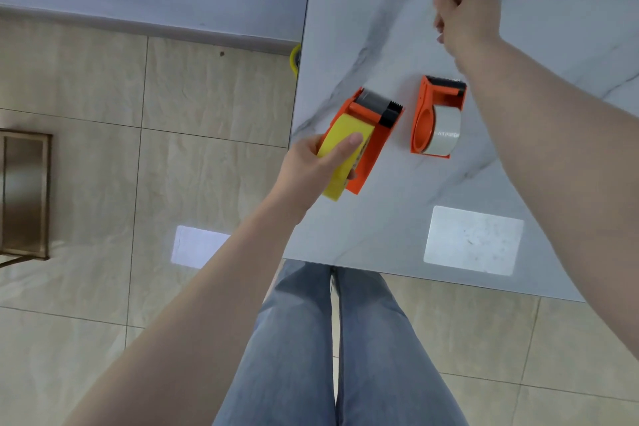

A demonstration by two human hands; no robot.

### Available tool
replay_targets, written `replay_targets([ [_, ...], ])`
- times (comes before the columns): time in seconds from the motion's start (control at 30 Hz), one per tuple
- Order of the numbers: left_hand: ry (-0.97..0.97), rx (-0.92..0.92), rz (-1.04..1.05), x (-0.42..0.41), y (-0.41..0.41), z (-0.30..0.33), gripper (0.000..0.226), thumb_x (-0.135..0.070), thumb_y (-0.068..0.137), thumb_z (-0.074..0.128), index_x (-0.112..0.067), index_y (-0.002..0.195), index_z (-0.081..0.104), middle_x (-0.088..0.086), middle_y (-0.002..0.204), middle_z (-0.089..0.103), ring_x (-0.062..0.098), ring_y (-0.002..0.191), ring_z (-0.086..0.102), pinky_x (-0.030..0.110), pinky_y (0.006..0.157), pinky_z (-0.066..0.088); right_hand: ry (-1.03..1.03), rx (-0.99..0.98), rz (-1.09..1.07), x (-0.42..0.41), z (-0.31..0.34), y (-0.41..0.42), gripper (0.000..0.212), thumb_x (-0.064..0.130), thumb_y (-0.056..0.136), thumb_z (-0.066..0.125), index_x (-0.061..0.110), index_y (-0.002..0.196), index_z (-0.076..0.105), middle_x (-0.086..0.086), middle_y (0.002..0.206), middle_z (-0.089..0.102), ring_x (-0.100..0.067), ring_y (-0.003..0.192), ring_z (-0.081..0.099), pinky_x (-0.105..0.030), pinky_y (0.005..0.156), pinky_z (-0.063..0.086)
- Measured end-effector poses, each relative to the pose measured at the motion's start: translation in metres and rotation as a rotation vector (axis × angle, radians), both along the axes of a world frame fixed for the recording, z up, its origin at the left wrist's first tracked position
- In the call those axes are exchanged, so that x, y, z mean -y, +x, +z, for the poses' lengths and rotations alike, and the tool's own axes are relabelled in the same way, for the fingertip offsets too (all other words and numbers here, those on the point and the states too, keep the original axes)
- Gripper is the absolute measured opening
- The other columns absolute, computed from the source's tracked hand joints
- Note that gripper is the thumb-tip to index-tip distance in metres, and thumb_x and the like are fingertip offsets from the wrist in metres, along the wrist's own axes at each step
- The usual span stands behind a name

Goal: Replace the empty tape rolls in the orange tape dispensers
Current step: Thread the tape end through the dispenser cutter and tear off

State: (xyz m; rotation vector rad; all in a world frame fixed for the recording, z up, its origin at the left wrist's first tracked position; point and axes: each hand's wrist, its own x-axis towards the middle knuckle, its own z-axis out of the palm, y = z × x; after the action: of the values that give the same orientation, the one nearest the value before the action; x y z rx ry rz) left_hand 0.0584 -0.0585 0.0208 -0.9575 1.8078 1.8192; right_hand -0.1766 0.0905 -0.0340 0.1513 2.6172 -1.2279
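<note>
- Head view: L hand (311,162) grips the yellow tape roll (340,152) seated in the left orange dispenser (371,142), thumb across the roll's face, other fingers curled under; both lie at the bench (345,28) left edge.
- R hand (466,10) is raised over the bench's far side, fingers (446,5) curled, pinching a small whitish bit; too blurred to ID.
- Second orange dispenser (437,114) w/ clear tape roll (446,131) lies on the bench between the hands, untouched.
- Jeans (345,339) and tiled floor (138,183) below.

Your left hand's fingers (340,149) lie on the roll (340,156) in one dispenser (371,145); the other dispenser (437,117) sits right of them on the table (380,218).
</note>
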Motion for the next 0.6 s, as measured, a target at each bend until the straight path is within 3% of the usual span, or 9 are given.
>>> replay_targets([
  [0.2,0.027,0.013,0.027,0.004,0.007,0.004,0.019,-0.045,0.085,0.066,-0.026,0.087,0.065,-0.011,0.07,0.072,0.0,0.062,0.068,0.017,0.059,0.055,0.055,0.014,0.017,-0.016,0.016,-0.018,0.028,0.016,0.096,0.042,0.029,0.074,0.03,0.005,0.065,0.05,-0.005,0.051,0.045,-0.016,0.045,0.04],
  [0.3,0.019,0.011,0.04,0.008,0.007,0.009,0.028,-0.051,0.08,0.066,-0.025,0.09,0.068,-0.007,0.082,0.074,0.005,0.073,0.07,0.027,0.073,0.057,0.057,0.032,-0.042,-0.019,0.02,-0.024,0.029,0.018,0.097,0.045,0.027,0.073,0.031,0.005,0.066,0.052,-0.006,0.053,0.048,-0.019,0.048,0.042],
  [0.37,0.018,0.004,0.062,0.011,0.007,0.012,0.039,-0.056,0.072,0.066,-0.024,0.094,0.068,-0.004,0.087,0.075,0.01,0.078,0.072,0.029,0.075,0.058,0.044,0.054,-0.059,-0.02,0.022,-0.025,0.03,0.017,0.098,0.046,0.027,0.074,0.032,0.004,0.066,0.052,-0.005,0.053,0.049,-0.019,0.049,0.043],
  [0.6,0.039,-0.052,0.111,0.029,0.012,0.011,0.054,-0.06,0.071,0.069,-0.014,0.099,0.07,-0.001,0.084,0.076,0.016,0.08,0.073,0.028,0.068,0.059,-0.003,0.219,-0.156,-0.025,0.002,-0.005,0.019,0.008,0.094,0.05,0.008,0.076,0.051,-0.003,0.06,0.053,0.0,0.026,0.044,-0.012,0.036,0.042],
])
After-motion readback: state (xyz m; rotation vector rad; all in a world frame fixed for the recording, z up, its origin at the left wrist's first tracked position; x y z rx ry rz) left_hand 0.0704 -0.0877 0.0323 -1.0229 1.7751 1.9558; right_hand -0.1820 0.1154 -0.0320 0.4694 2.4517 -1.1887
